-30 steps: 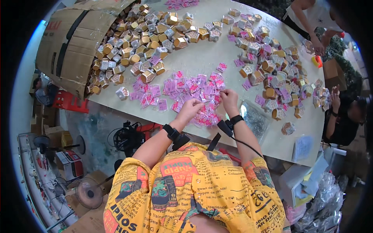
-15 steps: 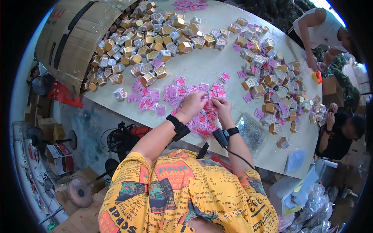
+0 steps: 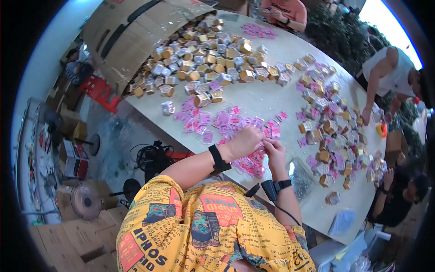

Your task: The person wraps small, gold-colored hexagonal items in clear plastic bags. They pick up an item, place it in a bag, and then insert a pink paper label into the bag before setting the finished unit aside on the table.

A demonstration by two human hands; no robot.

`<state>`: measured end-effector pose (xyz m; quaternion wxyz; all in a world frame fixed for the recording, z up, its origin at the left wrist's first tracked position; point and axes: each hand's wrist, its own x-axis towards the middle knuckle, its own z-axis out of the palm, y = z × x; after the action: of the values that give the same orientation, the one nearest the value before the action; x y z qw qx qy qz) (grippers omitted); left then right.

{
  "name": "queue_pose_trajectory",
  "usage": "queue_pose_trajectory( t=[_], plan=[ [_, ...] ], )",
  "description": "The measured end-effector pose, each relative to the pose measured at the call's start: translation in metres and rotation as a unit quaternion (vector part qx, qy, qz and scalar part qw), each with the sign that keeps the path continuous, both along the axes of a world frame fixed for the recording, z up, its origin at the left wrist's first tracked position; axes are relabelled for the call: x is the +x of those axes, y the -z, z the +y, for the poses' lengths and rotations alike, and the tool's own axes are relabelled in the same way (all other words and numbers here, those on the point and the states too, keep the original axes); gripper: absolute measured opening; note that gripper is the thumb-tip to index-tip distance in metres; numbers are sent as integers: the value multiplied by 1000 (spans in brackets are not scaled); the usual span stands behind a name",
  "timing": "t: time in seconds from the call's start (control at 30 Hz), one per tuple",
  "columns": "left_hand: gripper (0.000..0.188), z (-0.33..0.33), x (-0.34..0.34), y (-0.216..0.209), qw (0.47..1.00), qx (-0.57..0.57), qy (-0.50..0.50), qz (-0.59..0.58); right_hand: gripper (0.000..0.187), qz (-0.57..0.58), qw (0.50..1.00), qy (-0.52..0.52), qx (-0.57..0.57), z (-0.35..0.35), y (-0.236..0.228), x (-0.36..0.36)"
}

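Observation:
Over a spread of small pink printed cards [image 3: 249, 165], my two hands meet close together near the table's front edge. My left hand [image 3: 245, 143] is closed, its back turned up and its fingertips mostly hidden. Beside it, my right hand [image 3: 275, 152] has its thumb and fingers pinched. Whatever lies between the fingers is too small and covered to name. More pink cards [image 3: 199, 120] lie just beyond and left of my hands. To the right of my right wrist is a clear tray or bag of small shiny pieces [image 3: 299, 181].
A tipped cardboard box [image 3: 122, 41] opens onto a heap of gold and silver faceted containers [image 3: 204, 59]. Another pile, mixed with pink cards, covers the right side [image 3: 333, 131]. Clear bags [image 3: 342, 222] lie at the near right corner. Co-workers stand around the far and right edges.
My view has swung, so the table sits lower and further right and a co-worker in pink shows at the far edge. My left hand has closed in beside the right.

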<state>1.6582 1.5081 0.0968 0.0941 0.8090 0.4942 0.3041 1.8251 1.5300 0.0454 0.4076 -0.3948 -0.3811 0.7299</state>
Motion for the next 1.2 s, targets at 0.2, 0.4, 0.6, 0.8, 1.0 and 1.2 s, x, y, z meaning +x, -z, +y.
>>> queue_pose_trajectory(
  t=[0.2, 0.4, 0.6, 0.8, 1.0, 1.2],
  plan=[
    [16, -12, -1, -4, 998, -36, -18, -38, 12, 71, 997, -9, -11, -9, 6, -6],
    [14, -23, -6, -23, 995, 67, 55, 49, 7, 79, 996, -39, 17, -11, 14, -5],
    [13, -26, -23, -26, 972, 143, 69, 175, 7, 33, 997, -74, -9, -11, -5, -10],
    [11, -15, -38, -9, 992, 40, 64, 103, 8, -50, 994, -86, 38, -6, -14, -18],
    [10, -2, -55, 18, 975, -177, -2, -136, 7, -291, 898, -112, 311, -6, -22, -37],
    [11, 12, -83, 35, 790, -481, -26, -379, 6, -405, 751, -108, 510, -5, -46, -67]
  ],
)
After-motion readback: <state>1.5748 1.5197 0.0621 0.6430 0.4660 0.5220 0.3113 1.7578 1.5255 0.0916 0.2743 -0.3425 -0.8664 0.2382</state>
